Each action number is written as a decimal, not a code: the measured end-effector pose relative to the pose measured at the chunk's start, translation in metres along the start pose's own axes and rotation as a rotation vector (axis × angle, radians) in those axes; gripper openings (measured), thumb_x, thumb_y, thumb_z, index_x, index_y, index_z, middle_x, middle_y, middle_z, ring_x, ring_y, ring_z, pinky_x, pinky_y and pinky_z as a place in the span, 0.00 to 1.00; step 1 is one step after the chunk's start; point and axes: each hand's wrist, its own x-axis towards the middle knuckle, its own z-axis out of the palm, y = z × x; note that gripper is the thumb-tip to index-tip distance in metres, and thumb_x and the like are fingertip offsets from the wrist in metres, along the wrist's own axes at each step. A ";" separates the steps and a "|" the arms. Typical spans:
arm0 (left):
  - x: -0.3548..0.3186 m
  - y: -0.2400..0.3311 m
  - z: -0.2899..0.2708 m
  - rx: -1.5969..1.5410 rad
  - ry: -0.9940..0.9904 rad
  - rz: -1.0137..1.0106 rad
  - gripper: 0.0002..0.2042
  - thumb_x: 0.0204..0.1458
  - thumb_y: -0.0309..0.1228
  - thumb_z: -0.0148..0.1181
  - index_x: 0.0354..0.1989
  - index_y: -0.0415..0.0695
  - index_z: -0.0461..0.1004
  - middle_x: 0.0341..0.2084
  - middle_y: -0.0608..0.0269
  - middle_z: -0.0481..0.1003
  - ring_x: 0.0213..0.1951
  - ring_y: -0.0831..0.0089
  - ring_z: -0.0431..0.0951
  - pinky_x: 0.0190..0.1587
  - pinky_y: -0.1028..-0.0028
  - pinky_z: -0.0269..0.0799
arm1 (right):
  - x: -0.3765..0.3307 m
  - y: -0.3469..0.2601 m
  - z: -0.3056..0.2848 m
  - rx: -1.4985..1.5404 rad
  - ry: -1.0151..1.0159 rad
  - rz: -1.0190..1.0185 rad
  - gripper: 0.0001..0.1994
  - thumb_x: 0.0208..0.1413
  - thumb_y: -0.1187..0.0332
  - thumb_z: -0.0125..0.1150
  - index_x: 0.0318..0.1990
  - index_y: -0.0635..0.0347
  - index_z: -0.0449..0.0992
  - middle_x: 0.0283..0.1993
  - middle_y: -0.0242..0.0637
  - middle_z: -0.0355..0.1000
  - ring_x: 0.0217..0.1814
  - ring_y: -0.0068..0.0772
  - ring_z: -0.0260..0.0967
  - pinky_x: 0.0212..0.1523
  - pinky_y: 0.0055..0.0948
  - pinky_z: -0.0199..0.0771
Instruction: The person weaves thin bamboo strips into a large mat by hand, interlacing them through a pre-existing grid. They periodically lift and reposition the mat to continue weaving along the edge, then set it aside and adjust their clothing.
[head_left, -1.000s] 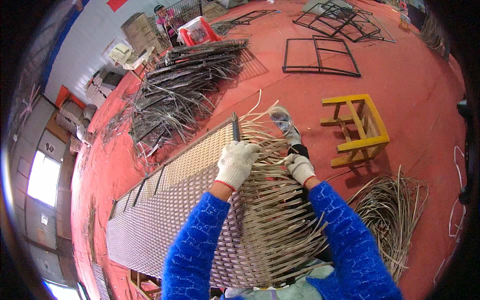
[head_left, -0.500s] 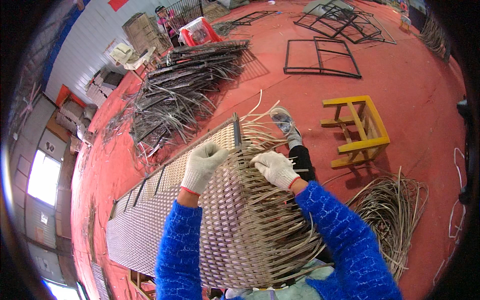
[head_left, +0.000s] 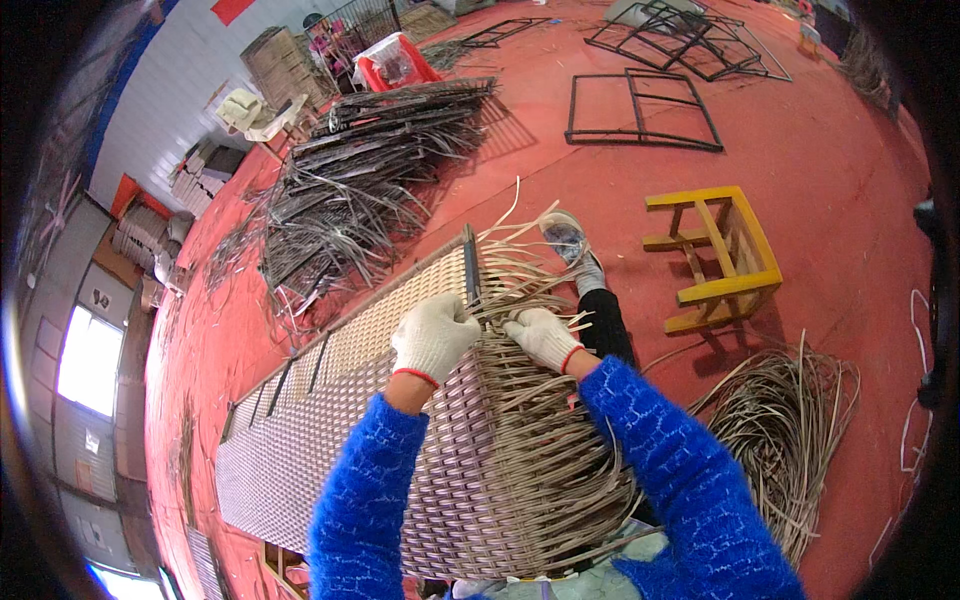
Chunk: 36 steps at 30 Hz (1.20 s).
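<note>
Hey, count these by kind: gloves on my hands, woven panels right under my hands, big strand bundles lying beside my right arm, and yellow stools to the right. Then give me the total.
White gloves, left and right: 2
Woven panel: 1
Strand bundle: 1
Yellow stool: 1
Total: 5
</note>
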 end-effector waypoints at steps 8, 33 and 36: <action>0.008 -0.003 0.019 0.154 -0.075 0.110 0.11 0.47 0.42 0.63 0.30 0.47 0.78 0.30 0.57 0.77 0.36 0.55 0.77 0.40 0.59 0.71 | 0.011 0.021 -0.002 0.010 -0.189 0.200 0.20 0.59 0.52 0.55 0.38 0.63 0.78 0.34 0.47 0.75 0.35 0.45 0.72 0.38 0.39 0.69; 0.008 -0.036 -0.014 -0.811 -0.180 -0.098 0.10 0.56 0.34 0.59 0.28 0.40 0.76 0.19 0.74 0.70 0.22 0.85 0.67 0.26 0.80 0.63 | -0.012 -0.051 -0.024 -0.257 0.196 -0.217 0.08 0.55 0.65 0.57 0.38 0.54 0.80 0.37 0.40 0.77 0.43 0.45 0.73 0.45 0.40 0.73; 0.003 -0.032 -0.015 -0.602 -0.168 -0.058 0.10 0.53 0.34 0.60 0.24 0.41 0.75 0.17 0.76 0.67 0.22 0.86 0.64 0.25 0.80 0.61 | -0.011 -0.047 -0.020 -0.270 0.092 -0.003 0.13 0.58 0.58 0.52 0.38 0.55 0.78 0.39 0.44 0.76 0.44 0.49 0.73 0.46 0.44 0.72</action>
